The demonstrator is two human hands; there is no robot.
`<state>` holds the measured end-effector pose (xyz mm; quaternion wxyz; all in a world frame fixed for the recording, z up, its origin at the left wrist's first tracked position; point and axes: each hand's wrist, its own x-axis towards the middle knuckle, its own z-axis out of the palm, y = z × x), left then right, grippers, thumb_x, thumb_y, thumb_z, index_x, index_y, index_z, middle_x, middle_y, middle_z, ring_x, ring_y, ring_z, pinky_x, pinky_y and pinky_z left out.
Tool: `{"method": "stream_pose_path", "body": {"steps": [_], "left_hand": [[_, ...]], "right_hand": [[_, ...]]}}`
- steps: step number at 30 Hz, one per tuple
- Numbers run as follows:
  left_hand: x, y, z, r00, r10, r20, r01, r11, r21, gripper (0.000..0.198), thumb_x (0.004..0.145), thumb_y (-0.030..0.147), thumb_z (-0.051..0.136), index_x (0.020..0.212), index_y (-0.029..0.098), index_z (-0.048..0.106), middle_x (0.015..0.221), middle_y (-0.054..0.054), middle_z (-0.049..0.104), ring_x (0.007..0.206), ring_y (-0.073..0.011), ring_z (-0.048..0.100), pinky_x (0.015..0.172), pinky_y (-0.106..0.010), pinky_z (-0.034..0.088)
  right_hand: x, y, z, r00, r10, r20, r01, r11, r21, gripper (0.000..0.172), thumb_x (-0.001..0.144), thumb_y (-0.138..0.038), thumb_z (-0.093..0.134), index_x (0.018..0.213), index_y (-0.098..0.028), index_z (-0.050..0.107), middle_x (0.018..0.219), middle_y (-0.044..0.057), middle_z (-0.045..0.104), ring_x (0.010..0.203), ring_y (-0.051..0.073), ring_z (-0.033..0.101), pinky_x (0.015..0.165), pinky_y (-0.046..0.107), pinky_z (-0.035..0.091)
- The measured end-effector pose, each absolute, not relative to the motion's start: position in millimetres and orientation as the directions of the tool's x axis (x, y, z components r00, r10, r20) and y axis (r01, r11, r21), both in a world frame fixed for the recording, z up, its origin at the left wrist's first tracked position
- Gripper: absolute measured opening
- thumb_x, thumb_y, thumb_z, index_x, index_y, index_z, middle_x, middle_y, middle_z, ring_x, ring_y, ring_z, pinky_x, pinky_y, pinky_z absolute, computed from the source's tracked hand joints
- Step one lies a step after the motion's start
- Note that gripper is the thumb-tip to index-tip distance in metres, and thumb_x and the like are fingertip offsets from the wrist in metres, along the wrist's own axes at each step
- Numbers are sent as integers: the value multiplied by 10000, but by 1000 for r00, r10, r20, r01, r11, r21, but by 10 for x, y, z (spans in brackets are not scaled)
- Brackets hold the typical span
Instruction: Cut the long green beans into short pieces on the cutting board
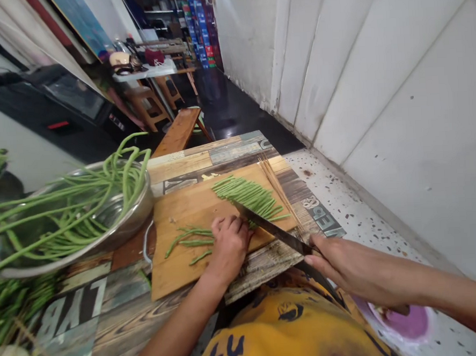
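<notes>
On the wooden cutting board [167, 273], my left hand [230, 240] is closed over several green beans [197, 243], whose ends stick out to its left. My right hand [344, 263] grips a long dark knife [275, 230] at the right edge of the board. The blade slants up and left, its tip beside my left fingers. Cut bean pieces [249, 196] lie side by side in a pile beyond the blade. Thin brown sticks [279, 189] rest along the board's right edge.
A metal basin [143, 205] holding long beans stands left, with more greens [20, 301] below it. A wooden bench [181, 130] and a white table [151, 70] are beyond the patterned table [129, 308]. A pink container [410, 323] sits low right; a white wall [411, 108] rises right.
</notes>
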<state>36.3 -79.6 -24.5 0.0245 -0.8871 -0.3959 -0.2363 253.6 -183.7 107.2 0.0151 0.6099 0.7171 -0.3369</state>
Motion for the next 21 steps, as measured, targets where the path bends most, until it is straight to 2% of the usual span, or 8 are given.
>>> {"method": "stream_pose_path", "body": {"steps": [5, 10, 15, 18, 21], "left_hand": [[345, -870, -183, 558, 720, 412, 748, -651, 125, 140, 882, 268, 497, 913, 191, 610, 883, -65, 642, 901, -218, 516, 843, -430, 294], [244, -930, -164, 542, 747, 385, 778, -619, 105, 165, 895, 283, 483, 970, 202, 605, 908, -61, 642, 902, -209, 528, 832, -420, 279], [184, -917, -168, 602, 723, 339, 762, -647, 26, 221, 909, 308, 456, 1052, 196, 582, 980, -66, 636, 915, -204, 509, 758, -372, 300], [171, -860, -172, 635, 712, 299, 749, -662, -12, 241, 915, 319, 438, 1040, 175, 585, 946, -66, 630, 838, -188, 493, 685, -340, 307], [133, -798, -166, 660, 695, 285, 727, -686, -9, 252, 918, 337, 427, 1011, 168, 590, 915, -61, 623, 825, -185, 485, 694, -333, 318]], "right_hand": [[2576, -1759, 945, -275, 879, -390, 874, 60, -482, 272, 949, -401, 268, 848, -201, 422, 739, 53, 590, 638, 177, 565, 575, 267, 383], [2728, -1617, 911, -246, 892, -379, 878, 40, -476, 332, 946, -437, 253, 819, -200, 449, 737, 52, 581, 627, 175, 549, 568, 262, 370], [2741, -1486, 876, -330, 891, -312, 821, 109, -560, 315, 941, -421, 292, 754, -209, 430, 685, 18, 541, 598, 151, 517, 560, 248, 366], [2733, -1501, 901, -316, 901, -298, 778, 66, -625, 320, 945, -424, 278, 741, -216, 408, 614, -17, 493, 530, 129, 485, 523, 237, 363], [2836, -1585, 1016, -312, 883, -350, 748, 0, -664, 284, 938, -420, 317, 765, -219, 418, 556, -45, 459, 465, 111, 443, 489, 229, 361]]}}
